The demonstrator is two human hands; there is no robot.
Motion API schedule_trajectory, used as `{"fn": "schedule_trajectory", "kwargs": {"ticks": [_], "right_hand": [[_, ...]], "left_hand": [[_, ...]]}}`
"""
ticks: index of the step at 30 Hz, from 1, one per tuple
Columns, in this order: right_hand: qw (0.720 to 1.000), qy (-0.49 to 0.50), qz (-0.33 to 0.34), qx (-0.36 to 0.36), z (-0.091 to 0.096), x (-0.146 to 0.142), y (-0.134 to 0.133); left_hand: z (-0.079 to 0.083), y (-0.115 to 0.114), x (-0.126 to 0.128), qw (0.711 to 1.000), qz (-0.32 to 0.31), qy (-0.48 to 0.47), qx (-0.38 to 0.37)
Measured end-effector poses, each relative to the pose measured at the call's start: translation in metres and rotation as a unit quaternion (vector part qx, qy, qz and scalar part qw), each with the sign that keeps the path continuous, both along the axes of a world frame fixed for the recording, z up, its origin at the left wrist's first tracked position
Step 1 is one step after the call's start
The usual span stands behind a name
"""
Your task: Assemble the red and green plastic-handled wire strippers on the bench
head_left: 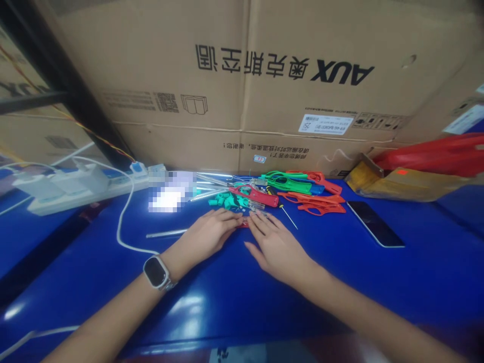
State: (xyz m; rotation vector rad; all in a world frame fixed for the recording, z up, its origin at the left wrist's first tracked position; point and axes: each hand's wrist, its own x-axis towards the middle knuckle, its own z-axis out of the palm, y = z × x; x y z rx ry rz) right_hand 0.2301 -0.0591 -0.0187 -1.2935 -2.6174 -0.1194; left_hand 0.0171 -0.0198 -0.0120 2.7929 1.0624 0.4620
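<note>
Both my hands lie low on the blue table top (pixel 340 282), fingertips nearly meeting. My left hand (pixel 209 233), with a smartwatch (pixel 156 272) on the wrist, has its fingers stretched forward and together over a small red piece (pixel 242 225). My right hand (pixel 275 244) lies flat with fingers extended beside the same piece. Whether either hand pinches it is hidden. Just beyond the fingertips lies a pile of small green plastic parts (pixel 227 200), a red plastic tool (pixel 254 195), green tools (pixel 287 182) and orange tools (pixel 319 203). Thin clear tubes (pixel 166 233) lie left of my left hand.
A large cardboard box (pixel 242 85) walls off the back. A white power strip (pixel 75 189) with chargers and a white cable (pixel 123 222) sits at left. A dark phone (pixel 374 223) lies to the right, with a red bag (pixel 434 154) and brown packet (pixel 401 184) behind it.
</note>
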Motion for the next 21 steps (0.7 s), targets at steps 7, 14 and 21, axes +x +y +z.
{"fn": "schedule_trajectory", "kwargs": {"ticks": [7,14,21], "right_hand": [[0.997,0.071,-0.022,-0.02,0.019,-0.007,0.028],[0.978,0.189,0.022,-0.085,0.01,-0.013,0.055],[0.978,0.177,0.074,-0.084,0.0,-0.015,0.058]], "left_hand": [[-0.004,0.011,0.0,0.994,-0.033,-0.088,-0.054],[-0.007,0.014,-0.002,0.957,-0.004,-0.229,-0.177],[0.012,0.013,-0.03,0.984,0.065,-0.131,-0.104]]}}
